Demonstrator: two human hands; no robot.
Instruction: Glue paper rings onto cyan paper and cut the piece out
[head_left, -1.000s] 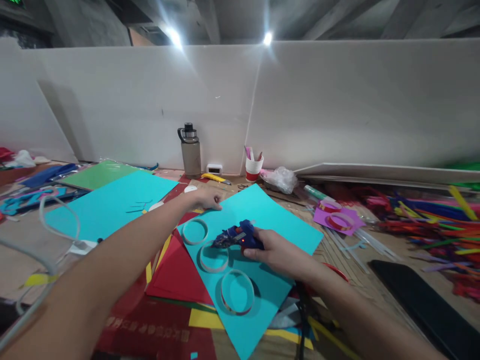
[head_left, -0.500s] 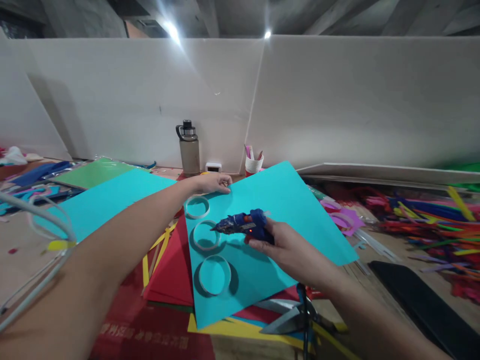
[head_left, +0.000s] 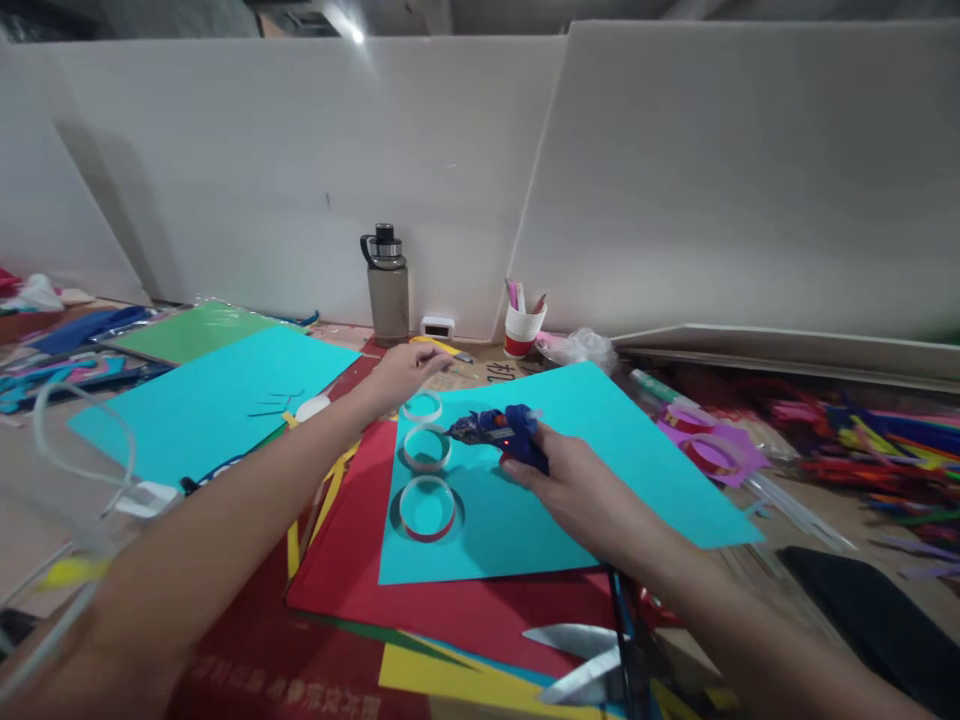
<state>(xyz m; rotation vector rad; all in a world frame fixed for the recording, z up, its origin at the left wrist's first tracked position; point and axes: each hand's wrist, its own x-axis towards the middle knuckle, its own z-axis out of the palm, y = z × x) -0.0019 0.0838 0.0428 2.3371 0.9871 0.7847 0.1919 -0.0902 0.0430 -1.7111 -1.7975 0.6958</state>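
Note:
In my right hand [head_left: 574, 480] is a blue hot glue gun [head_left: 495, 428], its small red light lit. Its nozzle points left, over the middle one of three paper rings [head_left: 427, 448]. All the rings stand in a row along the left side of a turquoise sheet [head_left: 555, 530]; the nearest ring [head_left: 427, 508] shows some red low on its wall. My left hand [head_left: 405, 375] hovers by the farthest ring [head_left: 422, 405], thumb and fingers pinched together. Whatever lies between those fingertips is too small to make out.
Scissors [head_left: 581, 690] lie open at the front over red and yellow sheets. A bottle [head_left: 388, 300], a paper cup [head_left: 523, 328] of pens and a yellow utility knife [head_left: 442, 348] are at the back. Colourful strips [head_left: 862, 450] and a black phone-like slab [head_left: 862, 610] lie right.
The turquoise sheet with its rings has turned on the stack. My left hand has come away from the sheet's far edge and is raised. The glue gun stays near the middle ring.

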